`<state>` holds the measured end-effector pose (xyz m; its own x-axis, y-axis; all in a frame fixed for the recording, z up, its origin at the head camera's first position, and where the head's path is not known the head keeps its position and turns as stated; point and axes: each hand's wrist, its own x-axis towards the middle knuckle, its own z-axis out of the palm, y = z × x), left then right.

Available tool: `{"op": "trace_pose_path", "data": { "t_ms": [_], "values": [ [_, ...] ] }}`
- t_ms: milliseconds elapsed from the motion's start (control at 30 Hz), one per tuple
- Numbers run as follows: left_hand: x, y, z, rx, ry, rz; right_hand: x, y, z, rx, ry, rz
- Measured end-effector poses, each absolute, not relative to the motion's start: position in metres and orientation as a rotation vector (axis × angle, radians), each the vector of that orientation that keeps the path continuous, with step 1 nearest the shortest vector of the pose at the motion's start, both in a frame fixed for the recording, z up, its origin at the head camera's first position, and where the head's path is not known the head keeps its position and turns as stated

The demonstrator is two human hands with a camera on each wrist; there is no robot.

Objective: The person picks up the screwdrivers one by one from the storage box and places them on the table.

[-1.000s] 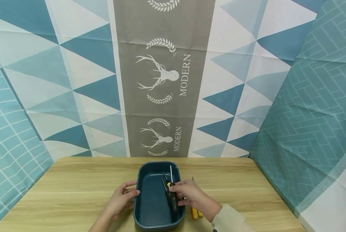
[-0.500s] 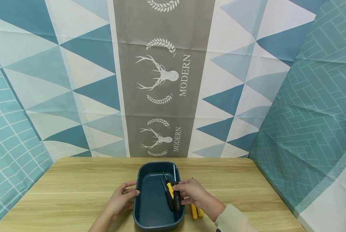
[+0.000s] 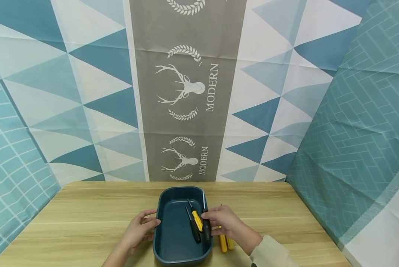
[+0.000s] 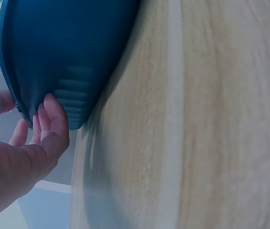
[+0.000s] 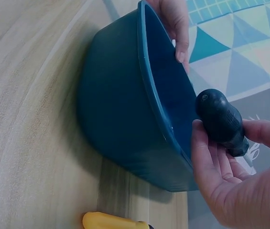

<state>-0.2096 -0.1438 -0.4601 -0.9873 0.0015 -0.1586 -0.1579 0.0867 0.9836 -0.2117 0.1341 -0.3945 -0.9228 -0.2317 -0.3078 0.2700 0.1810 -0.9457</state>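
Observation:
A deep blue plastic bin [image 3: 174, 239] stands on the table between both hands. My left hand [image 3: 140, 227] holds its left rim, thumb at the edge and fingers [image 4: 56, 114] against the ribbed outer wall. A black-handled screwdriver [image 3: 206, 230] is in my right hand [image 3: 226, 222], pinched between thumb and fingers at the bin's right rim, shaft pointing away. In the right wrist view, the handle's rounded end [image 5: 213, 105] sits above the rim. Inside the bin lie another black-handled screwdriver [image 3: 195, 231] and a yellow-handled one [image 3: 197, 221], side by side.
Two yellow-handled tools [image 3: 223, 243] lie on the wooden table [image 3: 95, 222] just right of the bin, partly covered by the right hand. A patterned cloth wall [image 3: 186, 92] rises behind the table, with teal sheets at both sides.
My right hand has shifted slightly right with the screwdriver, from over the other two tools to the bin's right rim, uncovering the yellow handle. The left hand stays at the rim.

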Motion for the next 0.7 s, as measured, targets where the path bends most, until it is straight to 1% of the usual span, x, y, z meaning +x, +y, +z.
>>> {"op": "trace_pose_path", "data": {
  "t_ms": [700],
  "values": [
    [-0.208, -0.144, -0.459, -0.148, 2.222, 2.04, -0.212, 0.148, -0.397, 0.055, 2.08, -1.788]
  ]
}}
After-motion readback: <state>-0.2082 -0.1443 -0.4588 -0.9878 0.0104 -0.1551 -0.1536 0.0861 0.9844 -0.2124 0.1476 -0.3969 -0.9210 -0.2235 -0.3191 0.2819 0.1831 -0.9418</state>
